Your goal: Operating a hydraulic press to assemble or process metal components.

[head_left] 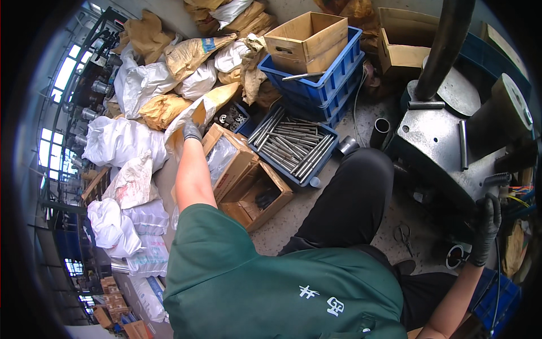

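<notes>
My left hand (192, 131), in a grey glove, is stretched out at the mouth of an open paper-lined sack (217, 97). Its fingers go partly out of sight there, so I cannot tell what they hold. At the far right, my right hand (486, 229), in a dark glove, is raised beside the edge of a metal machine (420, 127). Its fingers are stretched upward, with nothing visible in them. Just above them is a dark ridged rod (497, 179). Two short metal bars, one lying (426, 105) and one at the right (463, 145), rest on the machine's top.
Ahead of me a blue crate (311, 179) holds many metal rods. Behind it stand stacked blue crates (324, 93) with a wooden box (307, 42) on top. Cardboard boxes (271, 195) stand near my knee. White and brown sacks (127, 138) crowd the left. Scissors (403, 237) lie on the floor.
</notes>
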`<state>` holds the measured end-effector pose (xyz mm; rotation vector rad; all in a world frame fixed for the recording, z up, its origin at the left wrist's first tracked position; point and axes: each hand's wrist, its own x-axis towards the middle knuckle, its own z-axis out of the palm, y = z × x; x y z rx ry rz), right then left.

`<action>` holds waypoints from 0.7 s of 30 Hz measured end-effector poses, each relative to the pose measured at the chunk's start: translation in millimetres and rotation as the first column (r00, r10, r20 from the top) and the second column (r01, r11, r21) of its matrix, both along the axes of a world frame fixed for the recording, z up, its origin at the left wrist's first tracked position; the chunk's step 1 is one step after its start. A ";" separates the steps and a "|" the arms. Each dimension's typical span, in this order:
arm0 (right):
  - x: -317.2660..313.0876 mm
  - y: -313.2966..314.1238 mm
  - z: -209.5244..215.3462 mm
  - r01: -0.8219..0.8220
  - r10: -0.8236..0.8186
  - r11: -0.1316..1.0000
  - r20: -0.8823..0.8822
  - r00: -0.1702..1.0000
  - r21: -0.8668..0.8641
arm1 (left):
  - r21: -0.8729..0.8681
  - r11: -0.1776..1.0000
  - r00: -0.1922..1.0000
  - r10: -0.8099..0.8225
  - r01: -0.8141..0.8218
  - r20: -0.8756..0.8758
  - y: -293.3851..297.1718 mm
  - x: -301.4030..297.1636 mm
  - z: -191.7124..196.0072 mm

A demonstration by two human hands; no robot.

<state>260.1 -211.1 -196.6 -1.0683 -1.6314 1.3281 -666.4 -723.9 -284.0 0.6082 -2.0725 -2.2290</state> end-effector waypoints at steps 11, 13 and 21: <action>22.0 15.4 -14.2 -0.011 0.010 0.996 0.014 1.000 0.090 | -0.058 0.697 0.655 -0.697 0.715 -0.293 161.4 169.6 17.0; 30.1 18.8 -14.4 -0.030 0.030 0.999 -0.002 1.000 0.033 | -0.083 0.563 0.556 -0.826 0.823 -0.087 187.1 233.1 -8.7; 90.4 9.2 -11.4 0.013 -0.051 0.990 0.266 0.963 0.142 | -0.403 0.895 0.765 -0.391 0.188 -0.511 138.5 155.2 -12.1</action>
